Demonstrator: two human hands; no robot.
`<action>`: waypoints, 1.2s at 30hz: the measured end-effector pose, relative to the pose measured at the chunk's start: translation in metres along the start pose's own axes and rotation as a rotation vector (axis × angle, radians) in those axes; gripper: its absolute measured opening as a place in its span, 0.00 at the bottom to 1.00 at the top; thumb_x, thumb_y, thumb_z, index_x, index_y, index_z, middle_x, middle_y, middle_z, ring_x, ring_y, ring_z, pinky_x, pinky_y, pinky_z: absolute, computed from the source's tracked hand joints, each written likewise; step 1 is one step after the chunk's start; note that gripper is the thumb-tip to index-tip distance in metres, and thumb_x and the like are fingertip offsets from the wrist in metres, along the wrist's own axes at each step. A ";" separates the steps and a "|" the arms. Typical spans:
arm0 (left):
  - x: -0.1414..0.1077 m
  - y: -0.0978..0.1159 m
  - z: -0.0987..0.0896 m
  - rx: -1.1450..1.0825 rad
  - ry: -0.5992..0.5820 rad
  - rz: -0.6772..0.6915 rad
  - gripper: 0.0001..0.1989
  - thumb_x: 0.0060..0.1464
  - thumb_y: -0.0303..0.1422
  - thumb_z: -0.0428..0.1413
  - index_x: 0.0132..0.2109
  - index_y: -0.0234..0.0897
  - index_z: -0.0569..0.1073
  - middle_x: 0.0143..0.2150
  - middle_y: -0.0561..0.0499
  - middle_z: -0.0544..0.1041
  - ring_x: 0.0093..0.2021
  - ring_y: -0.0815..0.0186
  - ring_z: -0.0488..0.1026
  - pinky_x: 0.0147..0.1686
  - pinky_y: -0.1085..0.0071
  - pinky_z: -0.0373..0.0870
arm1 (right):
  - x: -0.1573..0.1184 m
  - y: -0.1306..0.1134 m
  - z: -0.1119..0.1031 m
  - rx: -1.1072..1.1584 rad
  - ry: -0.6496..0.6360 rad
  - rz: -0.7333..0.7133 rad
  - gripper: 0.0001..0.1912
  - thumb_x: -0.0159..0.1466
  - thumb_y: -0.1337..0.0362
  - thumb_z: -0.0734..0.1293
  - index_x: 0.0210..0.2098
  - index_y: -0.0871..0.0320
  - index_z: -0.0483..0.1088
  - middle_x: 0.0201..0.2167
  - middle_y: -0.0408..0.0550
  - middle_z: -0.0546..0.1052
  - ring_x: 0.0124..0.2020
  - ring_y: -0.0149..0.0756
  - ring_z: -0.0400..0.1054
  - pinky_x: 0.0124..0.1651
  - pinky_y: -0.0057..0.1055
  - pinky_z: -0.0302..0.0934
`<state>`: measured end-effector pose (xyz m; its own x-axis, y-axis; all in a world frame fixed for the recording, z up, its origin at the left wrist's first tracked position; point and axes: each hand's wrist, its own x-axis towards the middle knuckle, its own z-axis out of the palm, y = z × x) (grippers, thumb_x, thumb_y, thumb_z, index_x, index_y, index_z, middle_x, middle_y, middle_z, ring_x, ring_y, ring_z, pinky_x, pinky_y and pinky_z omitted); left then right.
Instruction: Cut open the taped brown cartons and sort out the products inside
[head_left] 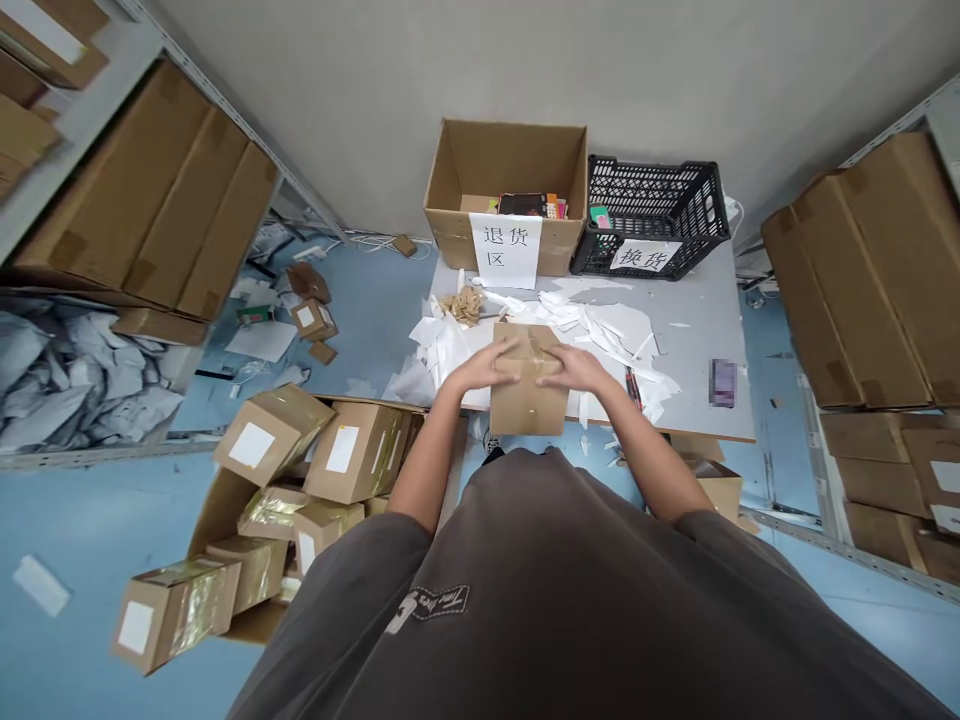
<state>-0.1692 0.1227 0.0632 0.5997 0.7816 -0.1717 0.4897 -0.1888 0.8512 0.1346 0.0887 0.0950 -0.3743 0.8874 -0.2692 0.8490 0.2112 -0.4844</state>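
Observation:
Between my two hands is a small cardboard box (pixel 529 405) with tape over its top, at the front edge of the white table (pixel 694 350). My left hand (pixel 486 366) presses against the box's left side, thumb toward its near face. On the opposite side my right hand (pixel 576 367) grips it in the same way. Torn white paper strips (pixel 592 320) and a crumpled brown paper wad (pixel 463 304) lie just beyond the box. A red-and-black tool (pixel 634 388), its kind unclear, lies right of my right forearm.
At the table's back stand an open carton (pixel 442 225) with a paper sign and a black plastic crate (pixel 652 190). A purple item (pixel 723 383) lies at the right. Left of me, a large carton (pixel 217 510) overflows with taped boxes (pixel 352 450). Loaded shelves flank both sides.

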 end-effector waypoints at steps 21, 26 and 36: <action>-0.044 0.015 0.066 0.153 0.185 -0.028 0.34 0.70 0.40 0.61 0.78 0.46 0.65 0.87 0.44 0.37 0.83 0.45 0.52 0.76 0.53 0.62 | -0.056 -0.001 0.076 0.096 0.169 0.147 0.49 0.73 0.44 0.68 0.85 0.41 0.43 0.84 0.55 0.48 0.69 0.63 0.71 0.58 0.53 0.75; -0.009 0.034 0.009 0.174 0.259 -0.084 0.31 0.68 0.52 0.61 0.74 0.52 0.73 0.83 0.52 0.58 0.77 0.46 0.65 0.75 0.55 0.64 | -0.007 0.013 -0.004 0.063 0.140 0.065 0.44 0.73 0.37 0.67 0.81 0.48 0.57 0.73 0.56 0.71 0.65 0.62 0.74 0.64 0.53 0.70; 0.078 0.001 0.042 0.021 0.227 -0.387 0.49 0.63 0.42 0.66 0.82 0.28 0.54 0.85 0.27 0.41 0.82 0.41 0.54 0.77 0.50 0.57 | 0.096 0.024 0.008 0.105 0.065 0.341 0.40 0.78 0.56 0.66 0.78 0.76 0.51 0.70 0.71 0.71 0.63 0.44 0.73 0.65 0.34 0.65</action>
<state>-0.0952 0.1580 0.0300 0.2164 0.9073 -0.3605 0.6650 0.1333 0.7349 0.1164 0.1759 0.0506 -0.0484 0.9244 -0.3783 0.8768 -0.1421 -0.4593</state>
